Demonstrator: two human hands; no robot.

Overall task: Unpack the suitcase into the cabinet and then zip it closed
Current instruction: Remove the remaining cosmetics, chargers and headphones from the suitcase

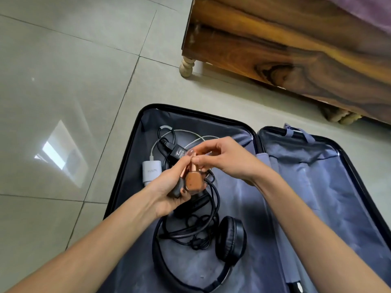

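Lying open on the tiled floor [63,81], the suitcase [239,218] shows its 2 halves side by side. Above the left half, the left grip [169,187] is curled round a small copper bottle [191,183], its thumb along the bottle's side. A dark rounded thing [176,190] is tucked in the same palm; what it is cannot be told. The right grip [228,159] reaches in from the right and pinches the bottle's shiny cap between thumb and forefinger, the other fingers loosely bent. The bottle is tilted, cap pointing up and away, held clear of the lining.

Inside the left half, a white charger [150,172] lies near the left wall, its white cable [184,130] looping toward the far end. A black adapter [176,153] sits just beside it, partly behind the fingers. Black cords [214,199] tangle beneath the hands and run down to black headphones [230,237], which lie flat at the near end.

The right half is covered by a grey-blue divider [317,187] with straps across it.

Beyond the suitcase stands a wooden furniture piece [296,49] on pale turned legs [187,67].
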